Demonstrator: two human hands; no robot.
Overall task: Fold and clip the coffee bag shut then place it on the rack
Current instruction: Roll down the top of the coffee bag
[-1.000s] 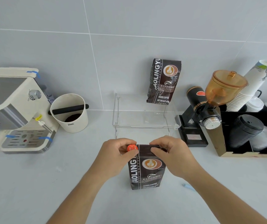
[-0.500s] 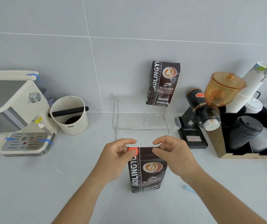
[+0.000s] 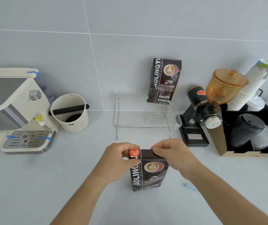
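The coffee bag (image 3: 148, 171) stood upright on the counter (image 3: 48, 184), in open space just before the clear rack (image 3: 146, 124). The left hand (image 3: 117, 161) and right hand (image 3: 174, 155) pinched its folded top edge, left fingers beside an orange sticker (image 3: 134, 153).

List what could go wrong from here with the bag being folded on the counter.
The coffee bag stands upright, pinched only at its top by the left hand and right hand; the fold may spring open if they let go. The rack already holds a second bag, which could get knocked.
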